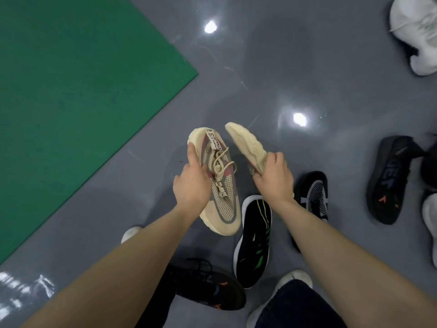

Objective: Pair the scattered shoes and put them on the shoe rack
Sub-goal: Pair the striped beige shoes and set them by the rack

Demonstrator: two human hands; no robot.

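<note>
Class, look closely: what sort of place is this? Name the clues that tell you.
Probably an indoor hall or workroom: a glossy grey floor reflecting ceiling lights, a green mat laid on it, and loose shoes such as the black-and-green sneaker.

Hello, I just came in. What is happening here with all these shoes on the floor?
A person is pairing shoes. The left hand grips one beige sneaker with its laces facing up, and the right hand grips the matching beige sneaker turned so its sole shows. Both are held above the grey floor. Several shoes still lie scattered there: a black shoe with green stripes, other dark ones, and white ones at the right edge. No shoe rack is in view.
</note>
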